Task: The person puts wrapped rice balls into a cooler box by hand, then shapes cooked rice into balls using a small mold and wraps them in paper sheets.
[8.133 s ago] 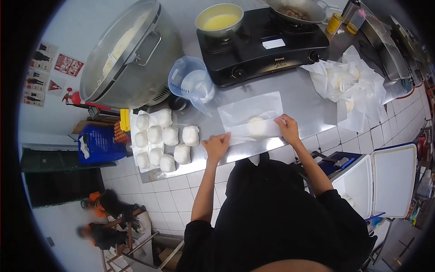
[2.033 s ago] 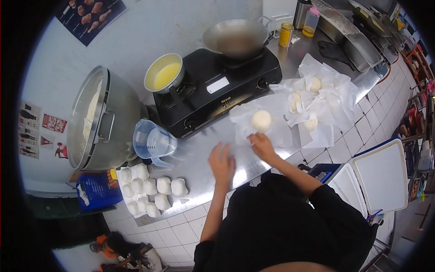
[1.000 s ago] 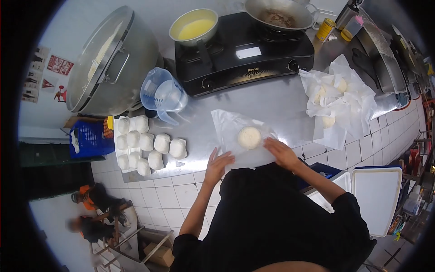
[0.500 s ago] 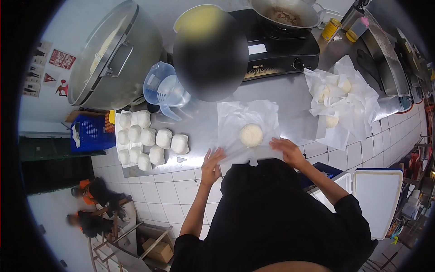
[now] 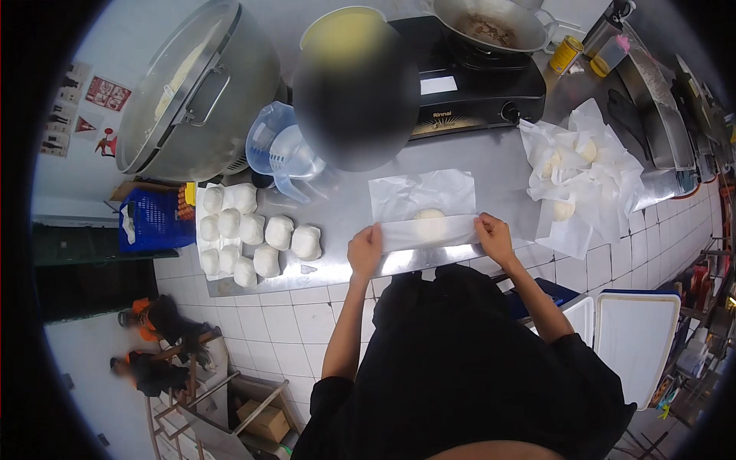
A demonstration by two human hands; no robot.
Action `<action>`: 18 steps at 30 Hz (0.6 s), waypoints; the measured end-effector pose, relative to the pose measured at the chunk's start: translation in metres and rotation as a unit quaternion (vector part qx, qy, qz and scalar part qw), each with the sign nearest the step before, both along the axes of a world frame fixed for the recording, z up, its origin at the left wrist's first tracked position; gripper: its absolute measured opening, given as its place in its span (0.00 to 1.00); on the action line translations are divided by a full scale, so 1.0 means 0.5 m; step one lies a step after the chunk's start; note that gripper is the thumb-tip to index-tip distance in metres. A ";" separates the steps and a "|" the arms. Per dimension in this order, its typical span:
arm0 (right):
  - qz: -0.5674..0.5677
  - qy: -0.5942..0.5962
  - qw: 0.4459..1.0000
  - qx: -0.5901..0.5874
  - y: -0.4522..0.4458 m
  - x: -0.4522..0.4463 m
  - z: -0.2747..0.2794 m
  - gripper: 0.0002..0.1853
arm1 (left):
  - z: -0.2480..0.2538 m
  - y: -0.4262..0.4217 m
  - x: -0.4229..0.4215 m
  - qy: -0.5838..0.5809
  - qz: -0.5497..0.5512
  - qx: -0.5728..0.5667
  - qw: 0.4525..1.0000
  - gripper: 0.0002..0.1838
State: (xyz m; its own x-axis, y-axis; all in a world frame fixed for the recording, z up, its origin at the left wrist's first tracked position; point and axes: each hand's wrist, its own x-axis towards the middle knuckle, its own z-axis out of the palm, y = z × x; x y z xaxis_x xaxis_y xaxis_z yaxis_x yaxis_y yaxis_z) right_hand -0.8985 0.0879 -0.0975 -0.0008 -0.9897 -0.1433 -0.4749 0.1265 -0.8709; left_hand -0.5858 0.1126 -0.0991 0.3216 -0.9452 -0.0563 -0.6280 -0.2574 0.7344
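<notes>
A sheet of white wrapping paper (image 5: 391,195) lies on the steel table in front of me. On it rests a rounded portion of white rice (image 5: 428,215), its near half covered by the paper's folded-up front edge. My left hand (image 5: 365,250) pinches the left corner of that fold, and my right hand (image 5: 494,236) grips the right corner. Between them the folded edge is stretched straight. Several wrapped white parcels (image 5: 251,229) stand in rows to the left of my left hand. Beyond my right hand are loose paper sheets (image 5: 598,180) with several rice portions on them.
A large metal pot (image 5: 207,100) and a clear plastic jug (image 5: 272,142) stand at the back left. A black gas stove (image 5: 483,96) carries a pan (image 5: 491,34). A dark blur hides part of the table's back. Two people (image 5: 157,345) are at the lower left.
Both hands have closed on the paper's front corners and raised that edge away from me, over the near part of the rice. Before, the fingers were spread and the rice was uncovered.
</notes>
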 end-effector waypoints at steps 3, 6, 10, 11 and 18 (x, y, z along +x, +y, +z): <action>0.024 -0.011 1.000 0.017 -0.006 -0.017 -0.025 0.14 | 0.007 -0.002 0.000 -0.013 0.023 0.019 0.999 0.15; 0.041 -0.003 0.999 0.035 -0.017 -0.026 -0.032 0.14 | 0.029 0.001 -0.020 -0.079 0.043 -0.087 0.992 0.08; 0.064 -0.028 0.996 0.057 -0.024 -0.033 -0.035 0.14 | 0.001 0.031 -0.083 -0.112 -0.318 -0.303 0.891 0.17; 0.061 -0.034 0.996 0.057 -0.023 -0.033 -0.036 0.15 | -0.006 0.035 -0.103 -0.130 -0.334 -0.284 0.889 0.19; -0.001 0.214 0.975 -0.060 -0.068 -0.012 -0.026 0.20 | 0.011 0.025 -0.134 -0.150 -0.380 -0.217 0.887 0.27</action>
State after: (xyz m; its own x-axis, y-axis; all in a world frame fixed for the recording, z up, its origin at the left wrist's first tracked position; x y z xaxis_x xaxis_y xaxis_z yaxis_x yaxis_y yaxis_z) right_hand -0.9047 0.0539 -0.1106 -0.0375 -0.9992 -0.0115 -0.7983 0.0369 -0.6012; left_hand -0.6526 0.1249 -0.0937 -0.4774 -0.8076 0.3462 -0.6829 0.5889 0.4323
